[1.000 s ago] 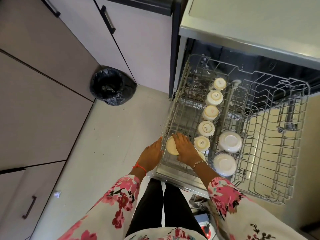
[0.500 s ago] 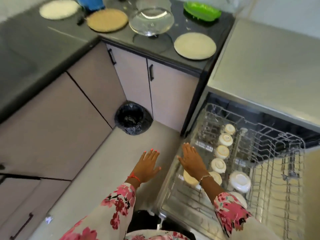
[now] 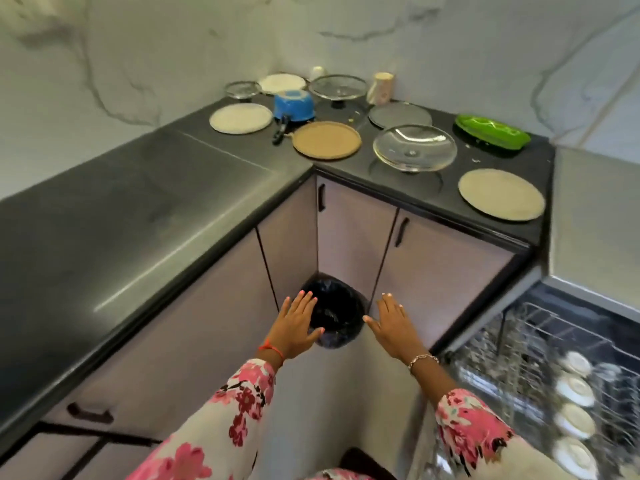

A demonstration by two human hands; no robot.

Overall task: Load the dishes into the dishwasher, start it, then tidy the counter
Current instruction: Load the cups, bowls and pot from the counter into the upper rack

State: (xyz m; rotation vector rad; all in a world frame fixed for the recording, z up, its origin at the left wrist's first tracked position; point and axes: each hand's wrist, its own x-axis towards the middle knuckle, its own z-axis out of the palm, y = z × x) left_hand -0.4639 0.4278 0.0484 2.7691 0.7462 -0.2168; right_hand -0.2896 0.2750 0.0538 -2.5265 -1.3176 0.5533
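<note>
The left hand and right hand are empty, fingers flat and spread, out over the bin, likely reaching for more dishes. The plates wait on the far counter. The cups sit in the rack, near right.

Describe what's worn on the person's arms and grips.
Both arms wear loose white sleeves printed with pink and dark red flowers: left sleeve, right sleeve. The left grip has a red thread at the wrist; the right grip has a thin chain bracelet. The nails are painted light pink.
</note>
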